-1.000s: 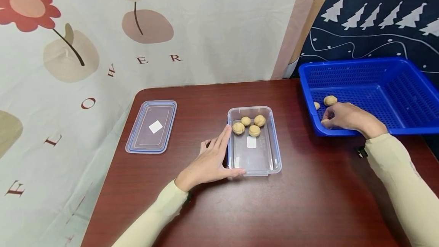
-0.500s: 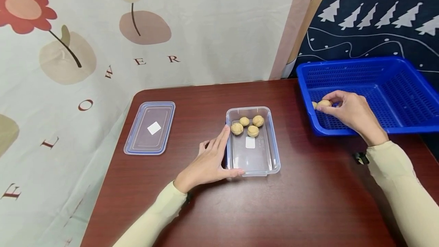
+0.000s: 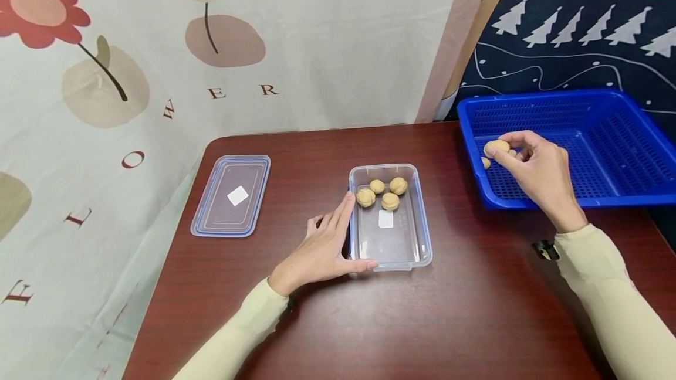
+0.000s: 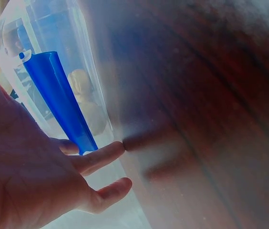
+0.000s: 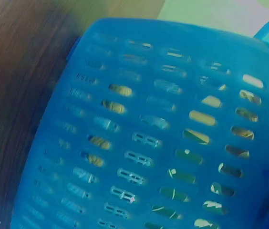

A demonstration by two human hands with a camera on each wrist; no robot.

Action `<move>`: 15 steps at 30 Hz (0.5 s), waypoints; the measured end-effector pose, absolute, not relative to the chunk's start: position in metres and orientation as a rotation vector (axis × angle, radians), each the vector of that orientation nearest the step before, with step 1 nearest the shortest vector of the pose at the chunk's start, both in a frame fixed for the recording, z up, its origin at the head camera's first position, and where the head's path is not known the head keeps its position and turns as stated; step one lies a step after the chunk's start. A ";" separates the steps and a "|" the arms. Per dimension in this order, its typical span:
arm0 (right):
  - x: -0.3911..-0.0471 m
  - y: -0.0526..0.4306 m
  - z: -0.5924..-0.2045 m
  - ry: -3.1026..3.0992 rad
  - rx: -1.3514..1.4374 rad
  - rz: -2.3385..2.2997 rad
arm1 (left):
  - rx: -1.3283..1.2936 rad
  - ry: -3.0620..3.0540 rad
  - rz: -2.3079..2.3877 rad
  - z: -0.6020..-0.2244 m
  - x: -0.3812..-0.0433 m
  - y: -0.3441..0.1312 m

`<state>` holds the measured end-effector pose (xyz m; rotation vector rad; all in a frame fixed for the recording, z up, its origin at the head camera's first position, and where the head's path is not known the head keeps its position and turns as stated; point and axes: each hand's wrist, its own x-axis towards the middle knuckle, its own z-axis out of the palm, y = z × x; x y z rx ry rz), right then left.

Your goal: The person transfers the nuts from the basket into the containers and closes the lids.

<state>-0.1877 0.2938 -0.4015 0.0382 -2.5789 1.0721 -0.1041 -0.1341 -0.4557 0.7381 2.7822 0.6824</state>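
Observation:
My left hand (image 3: pixel 319 254) rests against the clear plastic container (image 3: pixel 426 233), fingers straight along its left wall and thumb across the front corner. In the left wrist view, a blue latch flap (image 4: pixel 60 98) hangs beside the fingers. Several walnuts (image 3: pixel 391 201) lie at the container's far end. Over the left part of the blue basket (image 3: pixel 623 198), my right hand (image 3: pixel 544 175) pinches a walnut (image 3: pixel 496 148) between thumb and fingers; something pale shows behind it among the fingers. Another walnut (image 3: pixel 486 163) lies by the basket's left wall, and walnuts (image 5: pixel 113 106) show through its slots in the right wrist view.
A clear lid (image 3: pixel 232 195) with a blue seal and white label lies on the left of the brown table (image 3: pixel 317 333). Printed cloth (image 3: pixel 327 46) hangs close behind the table's back edge. The basket's raised rim stands between the right hand and the container.
My right hand has moved from the basket's near left corner up and away, and now holds a walnut raised higher. The left hand has stayed at the container.

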 end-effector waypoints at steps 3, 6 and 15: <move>-0.188 0.289 -0.401 -2.520 0.046 1.120 | 0.741 2.778 0.679 -0.455 -0.105 -0.134; -0.188 0.283 -0.401 -2.467 0.062 1.175 | 0.742 2.777 0.670 -0.454 -0.105 -0.134; -0.184 0.262 -0.407 -2.283 0.163 1.300 | 0.746 2.777 0.640 -0.454 -0.105 -0.135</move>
